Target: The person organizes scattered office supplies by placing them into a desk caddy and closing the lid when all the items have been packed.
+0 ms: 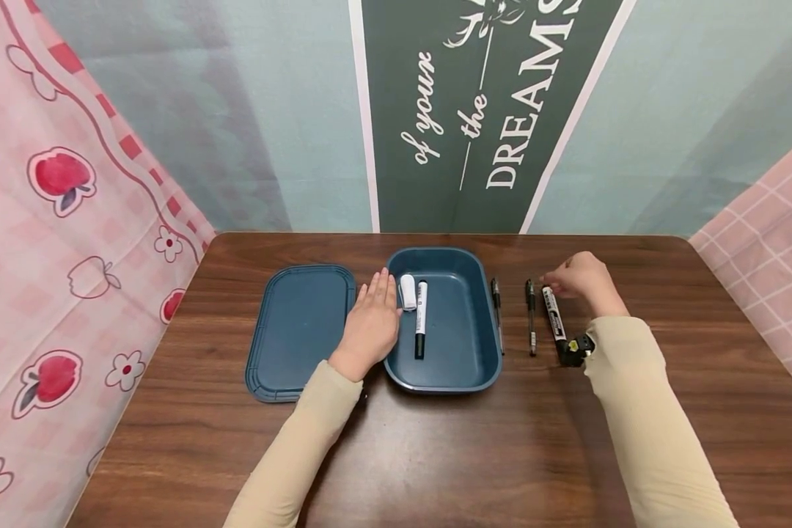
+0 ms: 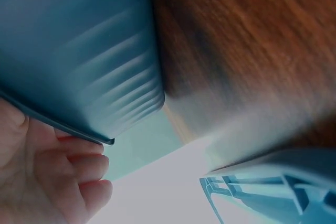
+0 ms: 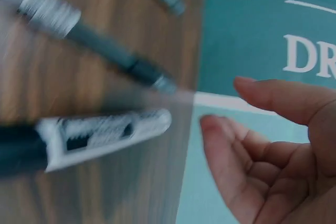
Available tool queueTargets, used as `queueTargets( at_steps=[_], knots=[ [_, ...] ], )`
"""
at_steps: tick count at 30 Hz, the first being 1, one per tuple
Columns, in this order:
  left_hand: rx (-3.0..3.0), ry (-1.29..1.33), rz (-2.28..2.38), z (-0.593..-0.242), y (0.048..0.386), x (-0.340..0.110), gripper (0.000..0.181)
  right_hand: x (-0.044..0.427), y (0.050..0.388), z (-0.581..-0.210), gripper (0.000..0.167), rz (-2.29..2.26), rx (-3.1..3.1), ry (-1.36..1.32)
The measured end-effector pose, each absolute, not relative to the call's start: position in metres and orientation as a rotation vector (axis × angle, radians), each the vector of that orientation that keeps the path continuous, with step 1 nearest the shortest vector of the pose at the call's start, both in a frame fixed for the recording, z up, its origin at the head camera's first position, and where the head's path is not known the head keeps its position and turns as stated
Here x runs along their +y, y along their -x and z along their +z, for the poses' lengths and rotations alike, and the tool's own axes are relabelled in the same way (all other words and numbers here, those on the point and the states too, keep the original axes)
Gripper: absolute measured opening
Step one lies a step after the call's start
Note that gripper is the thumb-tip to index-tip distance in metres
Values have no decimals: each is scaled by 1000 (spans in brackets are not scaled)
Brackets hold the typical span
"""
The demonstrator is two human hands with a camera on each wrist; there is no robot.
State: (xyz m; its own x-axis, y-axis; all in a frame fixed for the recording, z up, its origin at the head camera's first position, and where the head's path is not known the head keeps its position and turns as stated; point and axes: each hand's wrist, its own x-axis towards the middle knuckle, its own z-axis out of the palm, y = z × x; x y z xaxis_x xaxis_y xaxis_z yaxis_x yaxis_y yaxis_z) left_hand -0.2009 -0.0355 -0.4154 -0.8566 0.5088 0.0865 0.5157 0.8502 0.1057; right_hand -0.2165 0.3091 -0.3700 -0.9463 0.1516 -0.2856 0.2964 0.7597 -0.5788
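My left hand (image 1: 372, 315) rests with straight fingers on the left rim of a blue plastic box (image 1: 444, 389). In the left wrist view, its fingers (image 2: 86, 169) touch the box's rim. Inside the box lie a white marker with a black end (image 1: 421, 315) and a small white object (image 1: 407, 292), its kind unclear. My right hand (image 1: 584, 279) hovers at the far end of a white-and-black marker (image 1: 554, 312) on the table. The right wrist view shows thumb and fingers apart, holding nothing, just off the tip of that marker (image 3: 105, 135).
Left of the box lies its flat blue lid (image 1: 300, 330). Two dark pens lie to the right: one pen (image 1: 498, 312) beside the box wall, another pen (image 1: 532, 315) nearer the marker. Behind the wooden table (image 1: 422, 455) hangs a printed curtain (image 1: 290, 147).
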Motion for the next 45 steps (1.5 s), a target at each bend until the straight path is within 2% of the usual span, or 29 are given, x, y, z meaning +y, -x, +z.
queueTargets(
  at_steps=[6,20,45],
  knots=[
    [-2956,826,-207,-413,200,-36,52,317,212,-381,35,-669,2706,-359],
    [-2971,809,-170,-414,200,-38,53,312,210,-395,37,-718,2680,-409],
    [-2985,806,-166,-414,200,-33,54,332,212,-402,23,-945,2556,-468]
  ],
)
